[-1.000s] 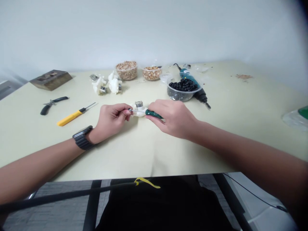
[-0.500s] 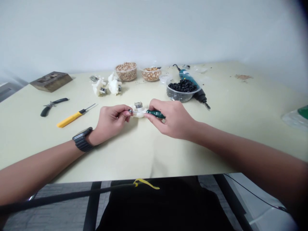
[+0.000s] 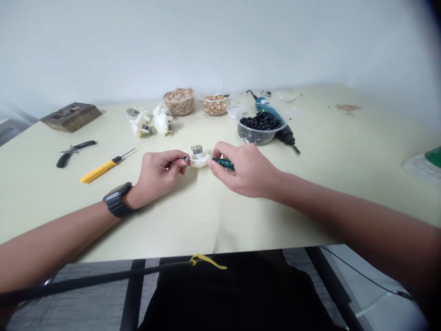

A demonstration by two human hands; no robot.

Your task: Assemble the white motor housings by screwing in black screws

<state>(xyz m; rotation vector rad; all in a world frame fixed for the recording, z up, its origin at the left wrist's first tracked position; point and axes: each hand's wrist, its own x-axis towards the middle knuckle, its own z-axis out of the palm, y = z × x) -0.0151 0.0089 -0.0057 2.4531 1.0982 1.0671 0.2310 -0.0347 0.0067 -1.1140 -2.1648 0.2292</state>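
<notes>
My right hand [image 3: 248, 171] is closed around the green handle of a screwdriver [image 3: 223, 163], its thin shaft pointing left. At the shaft's end my left hand [image 3: 160, 172] is closed, thumb and forefinger pinching a small dark piece [image 3: 186, 159] too tiny to make out. Just behind the shaft lies a white plastic part with a silver motor [image 3: 196, 150] on it, partly hidden by my fingers; whether the left fingers touch it I cannot tell. Two similar white motor assemblies [image 3: 139, 124] stand farther back on the left.
A yellow screwdriver [image 3: 98, 172], pliers [image 3: 72, 151] and a dark block [image 3: 71, 116] lie to the left on the table [image 3: 165, 230]. Bowls of light-coloured pieces [image 3: 179, 102], orange-brown pieces [image 3: 215, 105] and black pieces [image 3: 261, 128] stand behind. A teal power tool [image 3: 268, 110] lies beside them.
The view has shifted slightly. My right hand and the green screwdriver have turned a little; both hands keep their grips.
</notes>
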